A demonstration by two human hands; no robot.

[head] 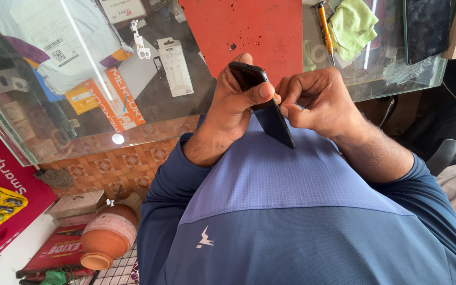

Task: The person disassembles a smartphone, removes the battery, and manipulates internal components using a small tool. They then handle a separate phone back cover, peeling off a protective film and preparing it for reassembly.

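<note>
Centre of the frame: the left hand (pixel 233 108) wraps around a dark smartphone (pixel 270 113), held edge-on and tilted above the blue shirt (pixel 291 211). The right hand (pixel 312 100) pinches the phone's edge — fingertips pressed together. Behind: red mat (pixel 249 26), glass counter (pixel 149 100), yellow screwdriver (pixel 324 27).

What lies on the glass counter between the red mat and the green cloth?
In the head view, a yellow-handled screwdriver lies on the glass counter between the red mat and the green cloth, just left of the cloth.
</note>
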